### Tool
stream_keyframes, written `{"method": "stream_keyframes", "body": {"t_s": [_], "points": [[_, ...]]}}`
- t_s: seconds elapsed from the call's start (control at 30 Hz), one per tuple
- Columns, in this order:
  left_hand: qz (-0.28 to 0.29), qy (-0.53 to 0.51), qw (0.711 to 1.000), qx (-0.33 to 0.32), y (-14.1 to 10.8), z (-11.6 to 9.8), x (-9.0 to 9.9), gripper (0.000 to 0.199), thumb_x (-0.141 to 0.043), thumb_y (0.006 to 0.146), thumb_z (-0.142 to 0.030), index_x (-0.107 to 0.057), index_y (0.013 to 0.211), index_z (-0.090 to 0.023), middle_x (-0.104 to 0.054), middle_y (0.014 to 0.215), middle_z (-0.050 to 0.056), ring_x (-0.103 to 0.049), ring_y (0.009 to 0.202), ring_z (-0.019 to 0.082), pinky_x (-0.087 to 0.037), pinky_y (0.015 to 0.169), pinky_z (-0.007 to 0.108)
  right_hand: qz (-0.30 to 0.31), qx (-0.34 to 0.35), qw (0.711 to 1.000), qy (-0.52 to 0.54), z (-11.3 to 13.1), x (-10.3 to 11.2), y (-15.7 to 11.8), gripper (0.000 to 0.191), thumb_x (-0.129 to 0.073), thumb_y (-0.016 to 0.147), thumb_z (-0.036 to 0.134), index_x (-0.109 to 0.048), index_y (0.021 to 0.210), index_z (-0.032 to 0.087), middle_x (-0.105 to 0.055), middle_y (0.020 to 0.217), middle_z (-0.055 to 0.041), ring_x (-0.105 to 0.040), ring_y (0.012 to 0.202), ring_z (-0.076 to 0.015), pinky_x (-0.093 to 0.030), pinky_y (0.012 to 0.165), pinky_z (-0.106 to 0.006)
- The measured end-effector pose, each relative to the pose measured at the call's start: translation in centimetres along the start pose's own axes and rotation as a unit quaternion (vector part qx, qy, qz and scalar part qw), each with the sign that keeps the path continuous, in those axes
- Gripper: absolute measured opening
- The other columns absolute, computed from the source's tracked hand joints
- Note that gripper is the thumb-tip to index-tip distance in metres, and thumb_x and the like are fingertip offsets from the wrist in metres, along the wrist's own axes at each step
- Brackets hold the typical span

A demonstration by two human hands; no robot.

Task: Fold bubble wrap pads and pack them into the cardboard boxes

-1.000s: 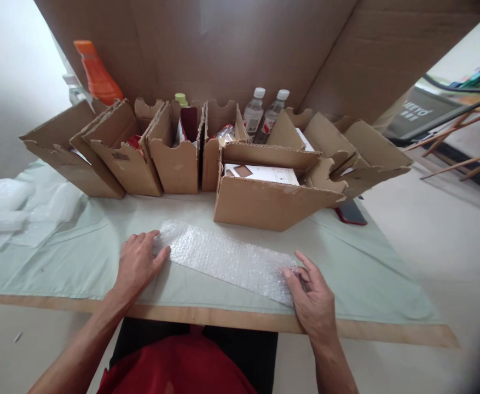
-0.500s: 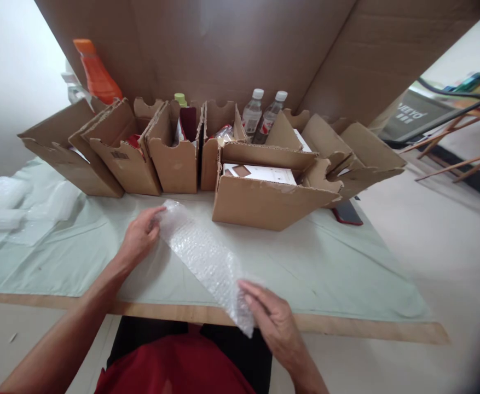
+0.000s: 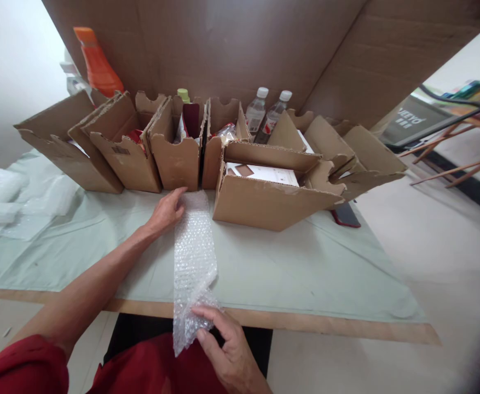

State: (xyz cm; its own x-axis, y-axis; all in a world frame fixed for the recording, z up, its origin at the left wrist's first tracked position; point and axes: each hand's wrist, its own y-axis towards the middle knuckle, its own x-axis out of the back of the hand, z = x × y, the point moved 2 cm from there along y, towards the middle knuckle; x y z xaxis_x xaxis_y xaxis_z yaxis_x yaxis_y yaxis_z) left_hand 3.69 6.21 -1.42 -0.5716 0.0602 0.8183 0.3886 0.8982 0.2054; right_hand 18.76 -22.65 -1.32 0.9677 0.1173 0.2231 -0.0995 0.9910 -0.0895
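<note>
A long strip of clear bubble wrap lies on the pale green cloth, its near end hanging over the table edge. At the strip's far left corner, my left hand has its fingers closed on the wrap. Near the lower end my right hand grips the wrap's folded right edge between thumb and fingers. Just right of the strip stands a cardboard box with a white packet inside.
Several open cardboard boxes line the back. Behind them stand an orange bottle and two clear bottles. More bubble wrap lies at the left. A dark flat object rests at the right.
The strip has swung from a slant to nearly straight away from me. My left hand has moved right and slightly farther away; my right hand has moved left and nearer.
</note>
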Motion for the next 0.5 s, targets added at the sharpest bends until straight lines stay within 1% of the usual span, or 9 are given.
{"method": "stream_keyframes", "body": {"t_s": [0.1,0.17,0.3,0.37,0.43,0.5], "points": [[0.009,0.007,1.000,0.014,0.1,0.3,0.4,0.060,-0.048,0.085,-0.014,-0.054,0.145,-0.009,-0.075,0.114,0.013,-0.072,0.100,0.027,-0.057,0.094,0.039,0.025,-0.027,0.999,0.004,0.0,0.3,0.1,0.035,-0.058,0.093,0.027,-0.071,0.126,0.029,-0.073,0.127,-0.0051,-0.070,0.109,-0.0210,-0.055,0.096,-0.033],[0.016,0.016,1.000,0.010,0.7,0.1,0.4,0.059,-0.048,0.085,-0.012,-0.056,0.144,-0.009,-0.076,0.112,0.012,-0.072,0.100,0.027,-0.056,0.094,0.038,0.044,-0.049,0.998,0.010,0.4,0.2,0.2,0.036,-0.059,0.093,0.028,-0.071,0.127,0.030,-0.072,0.128,-0.0048,-0.069,0.109,-0.0213,-0.054,0.098,-0.034],[0.025,0.034,0.999,-0.008,2.3,-0.9,-0.4,0.057,-0.050,0.084,-0.009,-0.060,0.140,-0.014,-0.074,0.120,0.012,-0.070,0.110,0.028,-0.054,0.100,0.039,0.093,-0.092,0.991,0.021,1.4,-0.9,0.5,0.045,-0.062,0.086,0.024,-0.070,0.130,0.030,-0.072,0.115,-0.0052,-0.068,0.102,-0.0217,-0.052,0.098,-0.037],[0.021,0.040,0.999,-0.010,2.7,-1.3,-0.8,0.055,-0.051,0.084,-0.009,-0.062,0.137,-0.016,-0.073,0.122,0.012,-0.069,0.113,0.029,-0.053,0.101,0.041,0.120,-0.126,0.985,0.020,1.7,-1.8,0.6,0.053,-0.064,0.081,0.023,-0.069,0.133,0.030,-0.070,0.115,-0.0064,-0.066,0.103,-0.0233,-0.053,0.092,-0.037],[0.009,0.044,0.999,-0.012,2.3,-1.6,-0.7,0.055,-0.054,0.084,-0.012,-0.060,0.138,-0.014,-0.069,0.126,0.015,-0.066,0.118,0.032,-0.052,0.104,0.045,0.141,-0.170,0.975,0.022,1.6,-2.4,0.4,0.059,-0.066,0.080,0.024,-0.066,0.138,0.032,-0.068,0.121,-0.0080,-0.065,0.107,-0.0253,-0.053,0.082,-0.034],[-0.009,0.048,0.999,-0.013,0.7,-1.5,-0.1,0.058,-0.057,0.083,-0.015,-0.057,0.141,-0.012,-0.063,0.136,0.018,-0.059,0.127,0.035,-0.048,0.110,0.050,0.148,-0.202,0.968,0.030,1.4,-2.7,0.1,0.062,-0.067,0.080,0.026,-0.063,0.141,0.034,-0.066,0.123,-0.0083,-0.064,0.110,-0.0261,-0.053,0.077,-0.032]]}}
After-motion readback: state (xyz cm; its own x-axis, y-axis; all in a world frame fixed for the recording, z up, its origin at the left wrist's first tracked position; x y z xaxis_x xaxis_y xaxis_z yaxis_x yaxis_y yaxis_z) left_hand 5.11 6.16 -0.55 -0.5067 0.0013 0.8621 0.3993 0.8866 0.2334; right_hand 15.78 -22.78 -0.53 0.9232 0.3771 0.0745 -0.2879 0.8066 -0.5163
